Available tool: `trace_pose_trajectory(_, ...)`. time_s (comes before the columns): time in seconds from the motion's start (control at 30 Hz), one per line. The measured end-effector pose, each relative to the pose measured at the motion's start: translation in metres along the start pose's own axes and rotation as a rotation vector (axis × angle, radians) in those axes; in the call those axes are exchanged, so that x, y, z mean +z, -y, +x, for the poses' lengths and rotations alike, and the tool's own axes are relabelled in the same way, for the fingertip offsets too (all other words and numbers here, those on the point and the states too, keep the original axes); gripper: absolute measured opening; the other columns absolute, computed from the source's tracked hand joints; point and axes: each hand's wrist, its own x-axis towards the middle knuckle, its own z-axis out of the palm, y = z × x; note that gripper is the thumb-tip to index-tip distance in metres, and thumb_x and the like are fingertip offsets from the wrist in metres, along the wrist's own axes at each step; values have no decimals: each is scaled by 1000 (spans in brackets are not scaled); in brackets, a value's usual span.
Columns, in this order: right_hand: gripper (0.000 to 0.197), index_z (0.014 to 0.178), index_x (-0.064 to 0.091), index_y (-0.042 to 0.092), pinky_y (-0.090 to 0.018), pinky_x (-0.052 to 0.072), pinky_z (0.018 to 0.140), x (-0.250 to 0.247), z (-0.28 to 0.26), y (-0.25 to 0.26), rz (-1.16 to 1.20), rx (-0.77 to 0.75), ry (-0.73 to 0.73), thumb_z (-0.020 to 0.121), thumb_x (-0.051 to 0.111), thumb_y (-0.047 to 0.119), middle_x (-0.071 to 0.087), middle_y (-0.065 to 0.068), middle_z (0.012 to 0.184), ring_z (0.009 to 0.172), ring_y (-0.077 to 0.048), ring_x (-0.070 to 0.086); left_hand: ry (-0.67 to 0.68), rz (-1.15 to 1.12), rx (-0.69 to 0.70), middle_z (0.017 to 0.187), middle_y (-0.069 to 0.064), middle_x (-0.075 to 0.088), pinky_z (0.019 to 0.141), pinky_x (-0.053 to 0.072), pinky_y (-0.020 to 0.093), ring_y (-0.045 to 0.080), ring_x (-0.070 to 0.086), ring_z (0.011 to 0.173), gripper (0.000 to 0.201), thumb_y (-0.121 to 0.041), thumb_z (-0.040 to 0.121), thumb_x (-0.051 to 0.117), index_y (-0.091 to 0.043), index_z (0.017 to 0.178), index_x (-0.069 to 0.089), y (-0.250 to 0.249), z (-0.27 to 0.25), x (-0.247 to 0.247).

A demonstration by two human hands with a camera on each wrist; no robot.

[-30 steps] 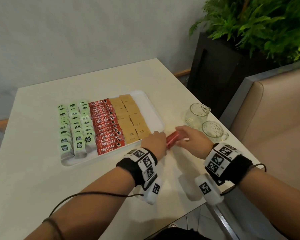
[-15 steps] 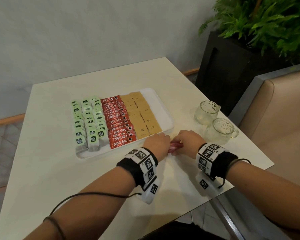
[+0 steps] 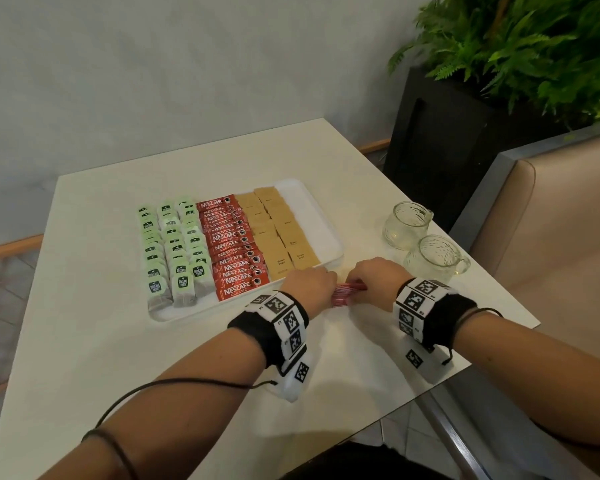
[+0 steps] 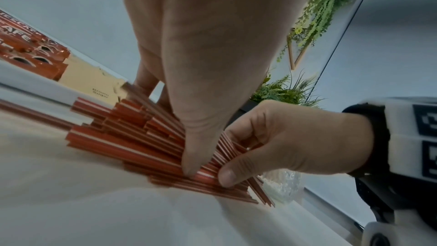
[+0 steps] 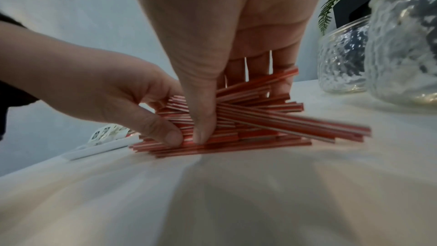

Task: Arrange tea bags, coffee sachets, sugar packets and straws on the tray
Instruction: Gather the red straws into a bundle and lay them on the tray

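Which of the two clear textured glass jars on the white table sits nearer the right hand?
The nearer clear textured glass jar, just beyond the right hand; the other jar stands farther back, toward the black planter.

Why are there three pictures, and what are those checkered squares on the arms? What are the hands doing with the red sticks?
There is no robot here, just a person with cameras on. One camera sits on the head and looks down at the table. One sits on each wrist, looking along the hand. That makes three pictures of one moment. The checkered squares are printed on the wristbands around both wrists.

On the table is a white tray with green tea bags, red coffee sachets and brown sugar packets in neat rows. Two glass jars stand beside it.

The left hand and right hand together grip a bundle of red-and-white straws, which rests on the table just in front of the tray.
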Motion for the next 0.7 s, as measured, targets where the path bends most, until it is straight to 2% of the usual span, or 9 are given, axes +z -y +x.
trace_pose_trajectory(0.13,27,114,65,22,-32,46,79,-10,-2,-2,-8,-39,-21,92,59,37,63,-1,107,99,-21,58,-22,10,3,109,11,63,64,35,34,31,62,96,21,-14,100,40,-6,116,51,1,0,-5)
trace_pose_trajectory(0.23,26,114,62,25,-31,45,77,-13,-2,-3,9,-67,-34,91,59,37,63,1,109,98,-19,58,-12,-23,-2,108,13,64,65,36,35,31,61,95,22,-11,99,38,-4,117,49,2,-1,-5)
trace_pose_trajectory(0.33,31,120,55,25,-32,47,82,-10,0,-3,51,-80,-30,92,59,36,64,0,115,102,-20,59,35,-88,9,111,15,62,66,38,36,32,60,97,23,-9,101,36,-2,121,45,6,-2,-5)
trace_pose_trajectory(0.43,34,128,51,27,-31,41,88,-8,1,0,-10,-109,-28,95,54,36,63,4,120,108,-20,59,67,-130,24,112,16,62,66,38,37,34,61,96,23,-9,102,36,-1,122,44,9,-6,-5)
trace_pose_trajectory(0.53,27,121,53,26,-31,35,86,-8,6,3,-126,-126,2,97,49,37,64,4,116,105,-20,60,98,-203,3,111,17,62,68,38,36,36,62,96,22,-12,103,35,-1,119,44,10,-10,-9)
trace_pose_trajectory(0.6,27,118,53,22,-31,37,81,-9,8,5,-168,-134,22,98,46,39,65,0,114,102,-23,61,138,-243,-7,110,17,62,67,38,35,35,62,95,23,-13,103,36,0,120,45,11,-11,-15)
trace_pose_trajectory(0.7,32,123,50,19,-33,44,80,-11,9,10,-169,-168,16,100,45,39,64,-4,115,103,-26,61,152,-268,5,113,16,62,69,40,34,33,60,98,30,-20,102,42,-2,126,45,16,-10,-24)
